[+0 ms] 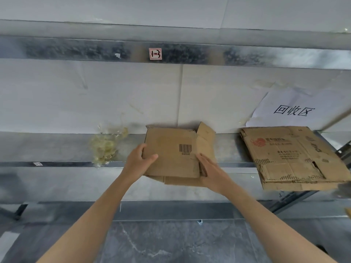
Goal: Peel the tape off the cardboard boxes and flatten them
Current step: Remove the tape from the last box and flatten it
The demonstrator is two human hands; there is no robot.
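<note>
Gripping the left edge of a small brown cardboard box point(171, 154), the left hand point(139, 160) has its thumb across the top panel and its fingers curled beneath. The right hand point(210, 168) lies flat against the box's right side, fingers straight and close together. The box is corrugated, creased and half collapsed, with one flap standing up at the back and a black barcode point(185, 149) printed on top. It sits at the middle of a grey metal shelf point(57, 149).

Two cardboard pieces are in view: this box and a larger flattened box point(288, 156), well apart to the right, scuffed and printed in red. One crumpled wad of clear yellowish tape point(105, 147) lies near the left hand. A white paper sign point(294, 109) hangs on the wall behind, and a small label point(155, 53) marks the upper beam.
</note>
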